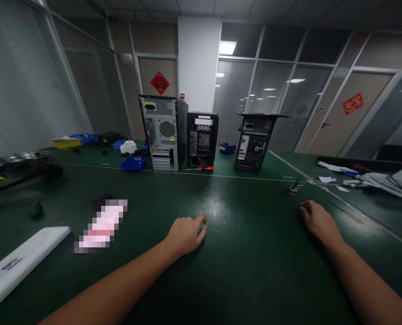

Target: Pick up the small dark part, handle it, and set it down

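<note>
My left hand (186,234) hovers over or rests on the green table near the middle, its thumb and index finger curved with a gap between them and nothing visible in it. To the right, my right hand (319,221) is low at the table surface, fingers loosely bent and apart, with no object showing between them. Just beyond it stands a small dark pointed metal piece (293,187). Far ahead of my left hand lies a red-handled screwdriver (206,169), in front of a small black computer case (203,140).
A tall computer case (163,135) and another black case (255,142) stand at the back. Blue trays (133,164) sit nearby. At left lie a white slab (25,262) and a blurred-out pink item (102,228). A metal strip (357,207) crosses the right side.
</note>
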A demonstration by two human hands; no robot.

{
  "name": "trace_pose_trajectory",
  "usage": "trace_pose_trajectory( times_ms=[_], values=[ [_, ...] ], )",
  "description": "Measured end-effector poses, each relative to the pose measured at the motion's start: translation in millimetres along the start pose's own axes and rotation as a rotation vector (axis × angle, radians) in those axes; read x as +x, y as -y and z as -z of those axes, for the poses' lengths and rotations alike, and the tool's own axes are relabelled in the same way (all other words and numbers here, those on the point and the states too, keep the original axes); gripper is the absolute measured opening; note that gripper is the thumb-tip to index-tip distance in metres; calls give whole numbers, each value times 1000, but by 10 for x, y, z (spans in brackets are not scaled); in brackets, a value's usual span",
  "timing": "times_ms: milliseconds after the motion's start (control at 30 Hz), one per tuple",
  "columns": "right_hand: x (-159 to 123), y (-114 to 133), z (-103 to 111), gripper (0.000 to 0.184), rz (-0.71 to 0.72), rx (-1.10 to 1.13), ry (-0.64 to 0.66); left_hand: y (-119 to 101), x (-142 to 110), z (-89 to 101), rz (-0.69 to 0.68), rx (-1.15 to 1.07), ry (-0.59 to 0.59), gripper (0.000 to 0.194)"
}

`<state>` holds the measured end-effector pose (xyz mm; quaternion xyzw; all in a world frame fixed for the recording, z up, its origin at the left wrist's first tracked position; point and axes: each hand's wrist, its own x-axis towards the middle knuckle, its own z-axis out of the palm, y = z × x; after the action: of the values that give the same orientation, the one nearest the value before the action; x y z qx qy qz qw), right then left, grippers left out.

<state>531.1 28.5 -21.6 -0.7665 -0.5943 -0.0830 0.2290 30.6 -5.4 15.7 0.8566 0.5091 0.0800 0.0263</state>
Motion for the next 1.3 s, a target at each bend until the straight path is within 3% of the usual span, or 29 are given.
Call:
trace_pose_trajectory(
  times_ms=[100, 333, 500, 767, 1033, 1300],
  values=[
    [4, -101, -47, 42, -35, -46, 31, -10, -6, 18, 4, -19, 12, 34],
    [-11, 36, -20, 50, -100, -32, 106, -3, -21, 36, 14, -31, 14, 35],
    [-20, 94, 28, 55, -110, 22, -3, 4, -13, 11, 7, -33, 10, 34],
    [-34, 101, 199, 48, -117, 109, -210, 15, -12, -11, 13, -29, -9, 36],
    [-75, 137, 171, 48, -160, 81, -84, 28, -13, -43, 0, -12, -15, 36],
    [-66, 92, 147, 48, -163, 166, -104, 35, -3, -49, 4, 3, -23, 35]
  ],
)
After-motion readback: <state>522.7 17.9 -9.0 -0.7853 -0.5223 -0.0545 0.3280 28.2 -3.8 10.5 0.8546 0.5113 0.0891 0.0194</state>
